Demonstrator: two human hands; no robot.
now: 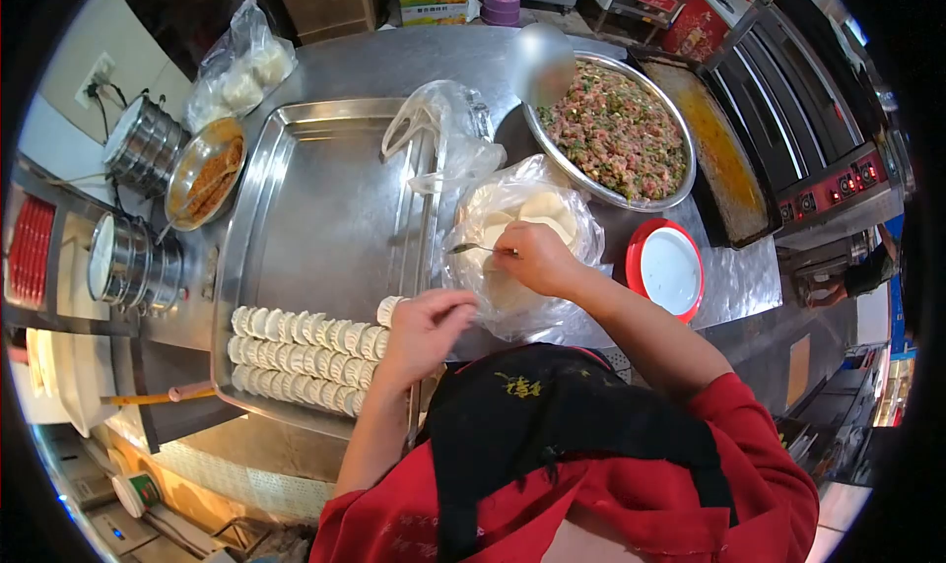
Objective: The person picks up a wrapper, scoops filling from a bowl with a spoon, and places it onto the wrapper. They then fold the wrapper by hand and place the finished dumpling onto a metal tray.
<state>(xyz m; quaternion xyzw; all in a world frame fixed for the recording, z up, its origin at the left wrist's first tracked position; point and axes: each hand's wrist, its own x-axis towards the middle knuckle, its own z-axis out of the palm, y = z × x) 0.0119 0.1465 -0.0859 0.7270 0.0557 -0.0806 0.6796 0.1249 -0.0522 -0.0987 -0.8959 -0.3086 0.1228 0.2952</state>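
Observation:
My right hand (pixel 537 258) is closed around the handle of a small metal spoon (pixel 467 249), whose tip points left. It is over a stack of round dough wrappers (pixel 545 208) lying in a clear plastic bag (pixel 581 230). Near the right edge of the big metal tray (pixel 330 184), my left hand (pixel 429 331) is loosely open, and I see nothing in its fingers. One pleated dumpling (pixel 389 310) sits beside that hand. Rows of pleated dumplings (pixel 296 358) fill the tray's near end, partly covered by my left wrist.
A large steel bowl of meat filling (pixel 621 130) stands at the back right, near a red-rimmed bowl (pixel 670 272) and a dark oily pan (pixel 714 134). A crumpled plastic bag (pixel 443 120) overlaps the tray. Left are a bowl of brown seasoning (pixel 207 179) and steel canisters (pixel 133 267).

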